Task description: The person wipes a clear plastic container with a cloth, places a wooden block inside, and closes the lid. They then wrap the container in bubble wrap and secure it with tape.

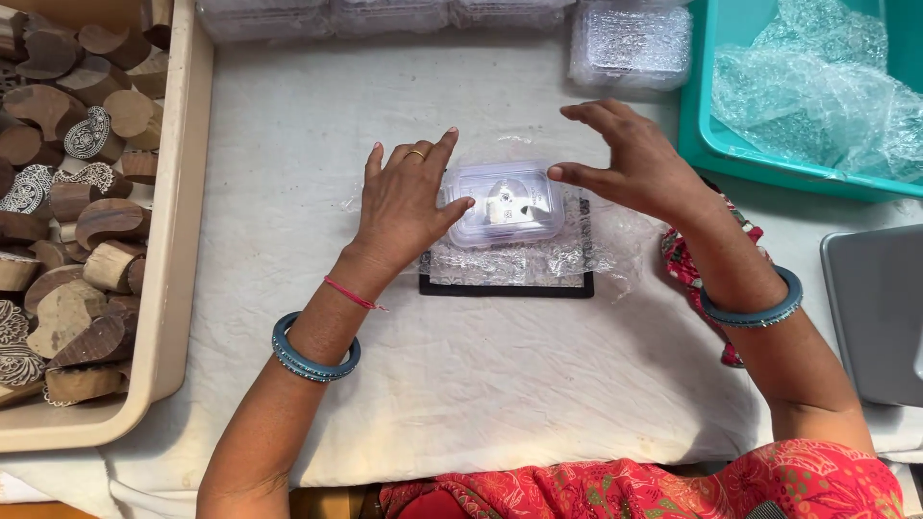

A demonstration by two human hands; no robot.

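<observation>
Clear plastic box [504, 203] on bubble wrap [519, 258], left hand [404, 204], right hand [635, 161] touching

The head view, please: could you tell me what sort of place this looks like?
Probably a craft packing table: a beige tray of carved wooden blocks, a teal bin of bubble wrap, and a small clear plastic box between both hands.

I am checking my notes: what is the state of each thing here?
Small clear plastic box: closed, lying on bubble wrap sheet.
Left hand: open, thumb touching the box.
Right hand: open, thumb at box edge.
Beige plastic tray: filled with carved wooden blocks.
Teal plastic bin: holding bubble wrap.
</observation>
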